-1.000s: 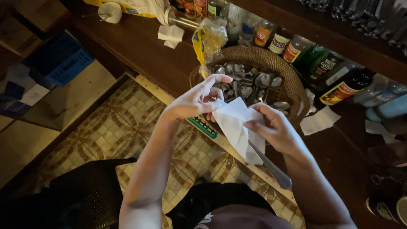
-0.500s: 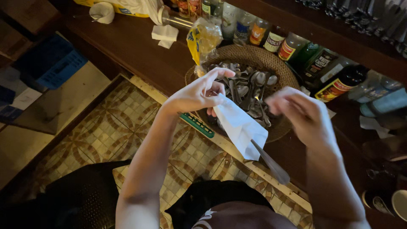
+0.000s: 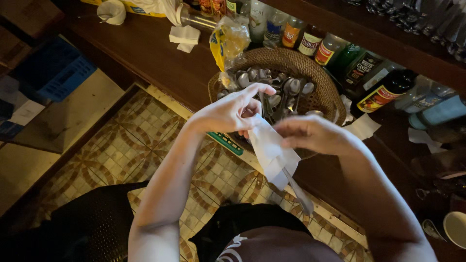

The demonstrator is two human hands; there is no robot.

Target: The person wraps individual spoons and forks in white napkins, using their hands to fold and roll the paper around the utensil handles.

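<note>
While both hands hover over the wicker basket (image 3: pixel 326 92) of spoons on the table (image 3: pixel 145 53), left hand (image 3: pixel 228 112) pinches the white napkin (image 3: pixel 272 154) top; right hand (image 3: pixel 315 135) clamps it around a utensil handle (image 3: pixel 298 193). Best: wrap tight, handle centred.

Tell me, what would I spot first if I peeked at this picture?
Right in the middle, the left hand and the right hand hold a white napkin folded around a piece of cutlery, whose metal handle sticks out below. Just behind them, a round wicker basket full of shiny spoons sits on the dark wooden counter, with a row of bottles behind it.
</note>
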